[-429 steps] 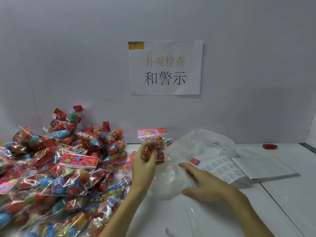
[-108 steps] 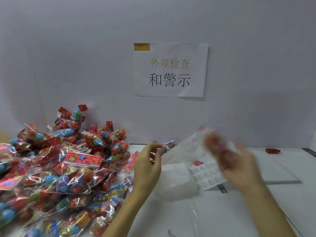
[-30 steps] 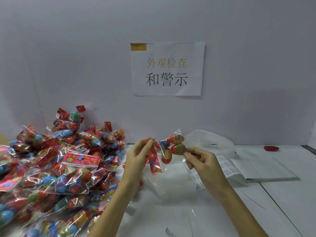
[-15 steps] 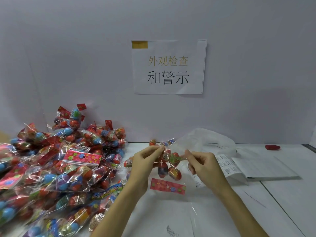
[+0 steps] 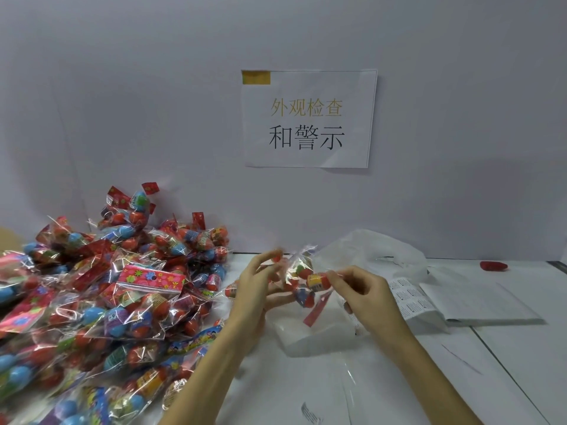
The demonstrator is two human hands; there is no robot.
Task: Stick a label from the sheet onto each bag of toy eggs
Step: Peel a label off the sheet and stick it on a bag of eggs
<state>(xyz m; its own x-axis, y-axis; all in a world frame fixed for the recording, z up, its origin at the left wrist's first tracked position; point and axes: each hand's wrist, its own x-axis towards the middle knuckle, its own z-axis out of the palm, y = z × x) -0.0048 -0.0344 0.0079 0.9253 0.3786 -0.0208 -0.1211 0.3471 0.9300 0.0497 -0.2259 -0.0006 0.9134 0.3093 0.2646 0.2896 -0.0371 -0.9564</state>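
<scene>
Since half a second ago the bag of toy eggs (image 5: pixel 302 279) has swung in the person's hands: its red header card (image 5: pixel 317 308), which lay flat and level under the eggs, now hangs down toward five o'clock, and the right hand has slid in closer to the eggs. The clear bag holds several small eggs, mostly red and orange, with one yellow-banded egg (image 5: pixel 319 281) at its three o'clock side. It is held above the desk (image 5: pixel 521 348), between the two hands, in front of the wall at twelve o'clock. The left hand (image 5: pixel 257 289) stands with palm turned right, fingers spread and only lightly bent, their tips touching the bag's nine o'clock edge; motion blur hides exactly how they hold it. The right hand (image 5: pixel 365 291) has its fingers curled inward and pinches the bag at the yellow-banded egg. The bag's long axis runs from about eleven o'clock down to five o'clock, sealed clear end up, header card down. At nine o'clock a big pile of egg bags (image 5: pixel 101 308) covers the desk. The label sheet (image 5: pixel 409 299) lies just to the right hand's three o'clock, under a folded white paper (image 5: pixel 478 299). A crumpled white plastic bag (image 5: pixel 368 250) sits behind the hands, and a printed sign (image 5: pixel 308 118) hangs on the wall.
</scene>
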